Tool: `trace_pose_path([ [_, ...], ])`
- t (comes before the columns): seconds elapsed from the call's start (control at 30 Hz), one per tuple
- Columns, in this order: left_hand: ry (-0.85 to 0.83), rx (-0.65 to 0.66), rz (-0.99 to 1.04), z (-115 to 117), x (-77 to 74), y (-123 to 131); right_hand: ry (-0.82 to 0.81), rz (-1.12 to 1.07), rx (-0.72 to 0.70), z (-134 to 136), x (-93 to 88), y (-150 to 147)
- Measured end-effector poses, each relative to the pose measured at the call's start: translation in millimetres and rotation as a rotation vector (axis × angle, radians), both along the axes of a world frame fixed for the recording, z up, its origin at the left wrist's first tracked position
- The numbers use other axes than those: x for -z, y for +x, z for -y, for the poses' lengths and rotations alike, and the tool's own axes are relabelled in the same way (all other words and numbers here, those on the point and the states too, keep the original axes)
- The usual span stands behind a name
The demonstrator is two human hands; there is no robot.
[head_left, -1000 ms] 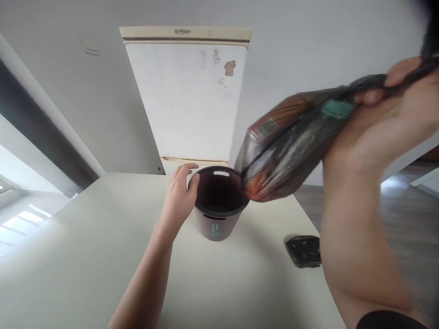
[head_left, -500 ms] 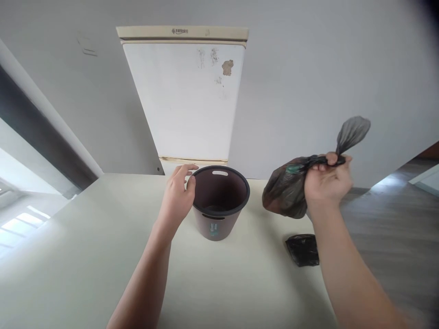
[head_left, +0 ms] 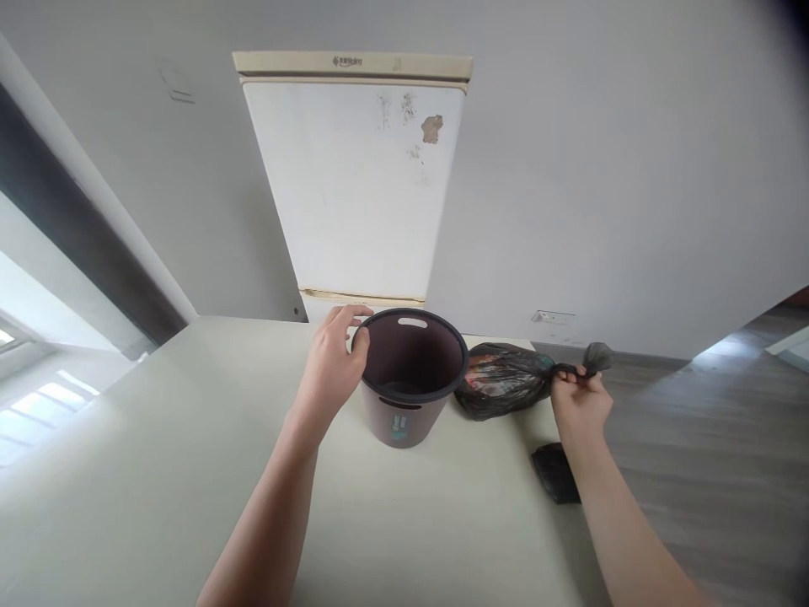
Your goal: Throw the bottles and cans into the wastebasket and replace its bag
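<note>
- The left hand [head_left: 334,354] is at the left side of the rim of a brown, round, tapered plastic bin [head_left: 404,417]. The thumb lies at the rim; the other fingers stand apart from it, loosely curved toward the far side.
- The bin stands upright on a pale, smooth-topped table [head_left: 208,472]. Its mouth faces up, and its interior is dark. The rim is black; one oval handle slot shows in the far wall and one in the near wall. Green lettering marks the near outer wall, below the slot.
- The fingers of the right hand [head_left: 580,400] are clamped on the twisted neck of a filled, black, translucent plastic bag [head_left: 506,384]. A loose tuft of the bag projects beyond the grip.
- The filled bag lies lengthwise between the bin and the right hand, at the far right part of the table. Its body is just beside the bin. Red and whitish contents show through the film. Whether the table bears its full weight cannot be told.
- A folded black plastic bag [head_left: 554,474] lies near the right edge of the table, partly hidden by the right forearm.
- A white refrigerator [head_left: 354,194] with a cream top trim stands beyond the table, against a grey wall [head_left: 600,169].
</note>
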State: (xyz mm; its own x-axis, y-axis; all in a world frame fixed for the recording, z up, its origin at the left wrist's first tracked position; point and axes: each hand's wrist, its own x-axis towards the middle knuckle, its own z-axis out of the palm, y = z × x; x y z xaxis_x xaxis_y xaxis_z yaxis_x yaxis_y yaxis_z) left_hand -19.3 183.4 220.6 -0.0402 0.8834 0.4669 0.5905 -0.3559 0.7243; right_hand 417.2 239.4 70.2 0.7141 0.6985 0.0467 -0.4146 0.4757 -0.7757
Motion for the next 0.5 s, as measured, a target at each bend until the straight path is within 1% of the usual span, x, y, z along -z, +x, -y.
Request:
trace_pose_path([
  [0.13, 0.007, 0.004, 0.003, -1, 0.4, -1, -0.148, -0.008, -0.040, 13, 17.9, 6],
  [0.17, 0.007, 0.005, 0.005, -1, 0.4, -1, -0.186, 0.014, -0.035, 16, 20.9, 6],
  [0.23, 0.003, 0.007, 0.004, -1, 0.2, -1, -0.320, 0.147, -0.005, 22, 24.3, 6],
  [0.33, 0.003, 0.006, -0.001, 0, 0.1, -2, -0.558, 0.446, 0.028, 36, 23.2, 11],
  [0.4, 0.012, 0.007, -0.001, 0, 0.2, -3, -0.699, 0.738, 0.033, 48, 20.3, 20],
  [0.5, 0.010, 0.013, 0.002, -1, 0.1, -4, -0.895, 1.211, 0.092, 67, 18.4, 38],
])
